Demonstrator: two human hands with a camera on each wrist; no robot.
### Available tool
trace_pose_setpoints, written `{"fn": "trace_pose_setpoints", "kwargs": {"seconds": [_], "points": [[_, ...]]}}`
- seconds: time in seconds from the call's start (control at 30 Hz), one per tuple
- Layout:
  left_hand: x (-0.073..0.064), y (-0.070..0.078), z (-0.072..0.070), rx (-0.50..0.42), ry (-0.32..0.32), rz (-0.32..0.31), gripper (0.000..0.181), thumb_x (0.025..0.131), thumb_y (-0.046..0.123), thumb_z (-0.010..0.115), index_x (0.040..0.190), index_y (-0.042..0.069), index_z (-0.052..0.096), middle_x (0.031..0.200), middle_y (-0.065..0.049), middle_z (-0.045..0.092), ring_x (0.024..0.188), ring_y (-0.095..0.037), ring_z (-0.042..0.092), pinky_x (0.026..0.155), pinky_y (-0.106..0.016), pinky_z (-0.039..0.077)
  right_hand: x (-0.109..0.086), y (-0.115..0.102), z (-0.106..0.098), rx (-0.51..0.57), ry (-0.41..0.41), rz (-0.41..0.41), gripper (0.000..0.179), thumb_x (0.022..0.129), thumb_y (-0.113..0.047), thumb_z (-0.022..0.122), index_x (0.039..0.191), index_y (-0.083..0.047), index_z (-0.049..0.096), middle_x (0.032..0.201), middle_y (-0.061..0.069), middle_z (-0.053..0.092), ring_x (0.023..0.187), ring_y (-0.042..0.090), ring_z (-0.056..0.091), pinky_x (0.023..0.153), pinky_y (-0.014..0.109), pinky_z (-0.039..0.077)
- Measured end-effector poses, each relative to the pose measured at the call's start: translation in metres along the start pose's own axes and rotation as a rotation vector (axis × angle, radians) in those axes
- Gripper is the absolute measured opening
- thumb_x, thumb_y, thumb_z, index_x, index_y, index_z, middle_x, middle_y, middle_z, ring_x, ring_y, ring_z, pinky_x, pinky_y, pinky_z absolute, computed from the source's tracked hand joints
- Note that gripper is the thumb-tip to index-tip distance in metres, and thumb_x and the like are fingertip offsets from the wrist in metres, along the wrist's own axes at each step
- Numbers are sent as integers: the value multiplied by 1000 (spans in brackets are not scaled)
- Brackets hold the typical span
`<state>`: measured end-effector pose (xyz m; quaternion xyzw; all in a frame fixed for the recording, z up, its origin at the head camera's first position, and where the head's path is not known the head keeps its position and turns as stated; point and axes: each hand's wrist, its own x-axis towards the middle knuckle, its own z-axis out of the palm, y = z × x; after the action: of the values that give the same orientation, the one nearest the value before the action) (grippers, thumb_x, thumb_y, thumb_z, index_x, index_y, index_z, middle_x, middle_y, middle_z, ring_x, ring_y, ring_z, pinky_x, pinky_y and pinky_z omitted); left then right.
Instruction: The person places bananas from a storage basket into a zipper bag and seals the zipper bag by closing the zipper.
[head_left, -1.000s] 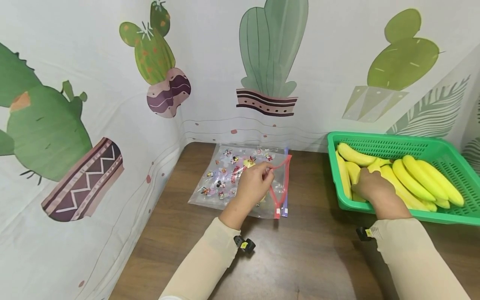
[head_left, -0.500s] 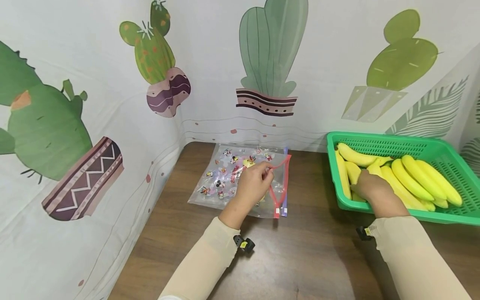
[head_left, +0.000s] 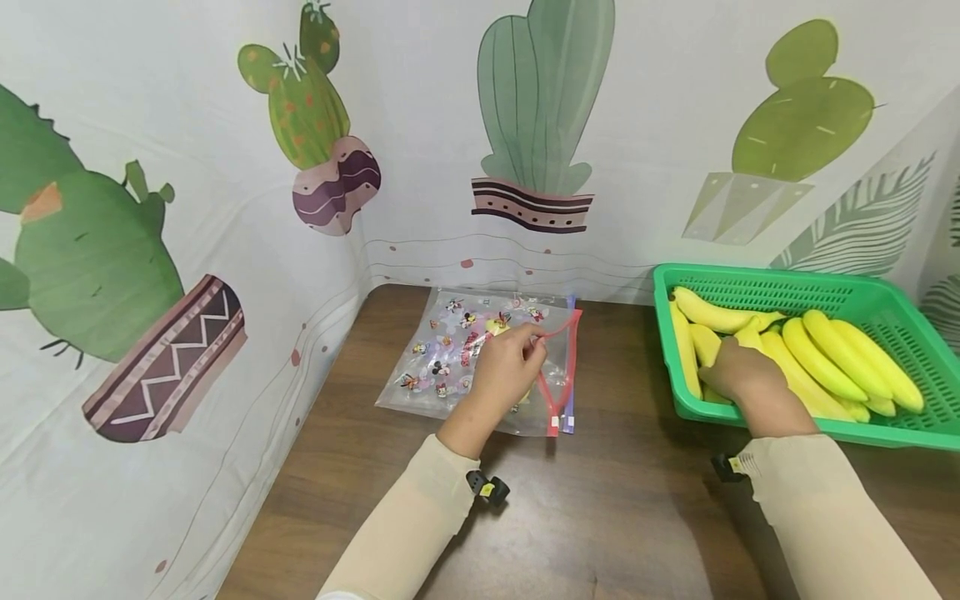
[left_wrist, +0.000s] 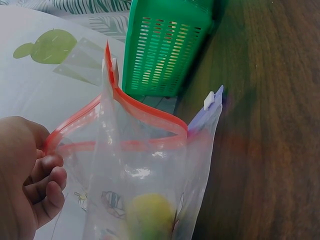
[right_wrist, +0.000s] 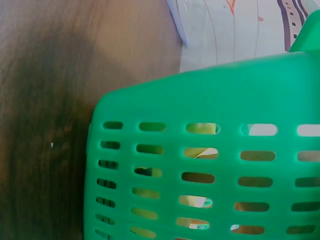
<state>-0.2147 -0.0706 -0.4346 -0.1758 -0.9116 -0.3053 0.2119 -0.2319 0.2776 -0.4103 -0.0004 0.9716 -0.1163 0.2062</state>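
Note:
My left hand (head_left: 510, 362) pinches the red zip edge (left_wrist: 150, 112) of a clear zip bag (head_left: 442, 358) printed with cartoon figures, and its mouth gapes. Inside it, a rounded yellow-green thing (left_wrist: 150, 215) shows through the plastic. Under this bag lies another one with a purple zip (left_wrist: 207, 107). My right hand (head_left: 750, 383) reaches down among the bananas (head_left: 825, 358) in a green basket (head_left: 922, 342). Its fingertips are hidden by the hand and the bananas, so I cannot tell whether they grip one. In the right wrist view, the basket wall (right_wrist: 210, 95) hides that hand.
Both bags lie on a brown wooden table (head_left: 585, 500), near its back left corner. The basket stands to the right of them, its slotted wall rising from the tabletop. Behind runs a white cloth (head_left: 420, 167) printed with cacti.

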Motion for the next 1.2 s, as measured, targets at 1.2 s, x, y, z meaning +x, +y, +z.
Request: {"fn": "trace_pose_setpoints", "kwargs": {"seconds": [1.2], "points": [[-1,2,0,-15,-22,-17,18,96,17,61,107,12,75,66,5,65,53,-4,50,48,-16,36,-20,5,-6,113,197,39,89,102,-48,36,149,24,11,136,62,15,111,73,35,87,73,41]]}}
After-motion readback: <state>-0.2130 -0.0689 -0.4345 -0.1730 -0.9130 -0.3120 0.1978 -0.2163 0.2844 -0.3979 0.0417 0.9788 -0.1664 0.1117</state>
